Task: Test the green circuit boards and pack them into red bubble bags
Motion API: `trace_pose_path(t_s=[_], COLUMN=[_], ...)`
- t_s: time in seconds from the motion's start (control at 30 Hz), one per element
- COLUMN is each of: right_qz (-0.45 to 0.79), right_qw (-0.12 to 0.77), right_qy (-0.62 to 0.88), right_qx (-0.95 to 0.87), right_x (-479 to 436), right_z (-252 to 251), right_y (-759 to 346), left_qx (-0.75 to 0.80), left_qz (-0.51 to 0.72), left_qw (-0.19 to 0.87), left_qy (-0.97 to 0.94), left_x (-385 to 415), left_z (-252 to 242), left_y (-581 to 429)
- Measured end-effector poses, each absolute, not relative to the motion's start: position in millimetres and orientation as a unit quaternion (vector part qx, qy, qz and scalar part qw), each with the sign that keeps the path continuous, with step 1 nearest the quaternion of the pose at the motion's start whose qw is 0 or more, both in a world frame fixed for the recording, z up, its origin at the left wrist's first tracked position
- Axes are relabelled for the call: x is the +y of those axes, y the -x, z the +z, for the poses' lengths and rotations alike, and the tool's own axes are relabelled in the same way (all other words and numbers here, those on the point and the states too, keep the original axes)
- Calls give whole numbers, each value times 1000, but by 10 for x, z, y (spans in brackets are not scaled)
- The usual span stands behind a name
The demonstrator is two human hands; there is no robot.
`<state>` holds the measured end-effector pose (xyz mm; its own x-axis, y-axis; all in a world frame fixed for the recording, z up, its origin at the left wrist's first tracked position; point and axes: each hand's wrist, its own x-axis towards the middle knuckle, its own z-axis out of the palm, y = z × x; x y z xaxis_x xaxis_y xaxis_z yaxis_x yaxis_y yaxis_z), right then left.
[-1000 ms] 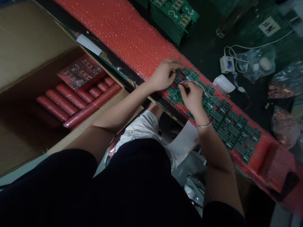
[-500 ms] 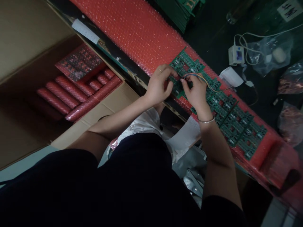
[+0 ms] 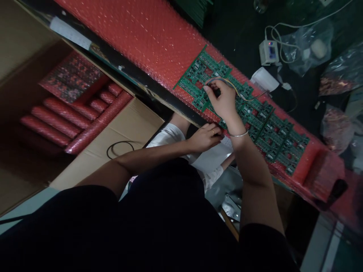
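Over the green circuit boards (image 3: 188, 81), my right hand (image 3: 224, 98) pinches the end of a thin multi-coloured wire cable (image 3: 234, 87). Whatever tip the cable has is hidden by the fingers. From the hand, the wires arc right across the boards. My left hand (image 3: 205, 136), with a ring on one finger, is at the near table edge, below the boards. Its fingers are curled together, and I cannot make out what, if anything, is in them. The boards lie in a row on red bubble wrap (image 3: 136, 41).
A small white device (image 3: 269, 52) with a screen and white lead stands behind the boards, beside a white roll (image 3: 265, 79). Clear bags (image 3: 337, 128) of copper-coloured parts lie at right. At left, an open cardboard box (image 3: 113, 132) holds red bubble-wrapped packs (image 3: 61, 113).
My left hand has moved away from the right hand, down to the near table edge. My right hand still pinches the cable over the boards. The whole view has shifted slightly.
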<state>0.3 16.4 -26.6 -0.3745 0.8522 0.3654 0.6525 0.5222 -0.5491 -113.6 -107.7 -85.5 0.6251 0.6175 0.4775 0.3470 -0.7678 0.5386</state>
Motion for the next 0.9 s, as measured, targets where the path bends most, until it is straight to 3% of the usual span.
trace_pose_path(t_s=[0.9], right_qz=[156], right_qw=[312], right_qy=[464], right_qx=[-814], right_x=[170], right_z=[-281], right_y=[9], left_qx=[262], left_qz=[340], left_qw=[199], left_qy=[-881], left_x=[-1076], left_z=[-1007], left_y=[1158])
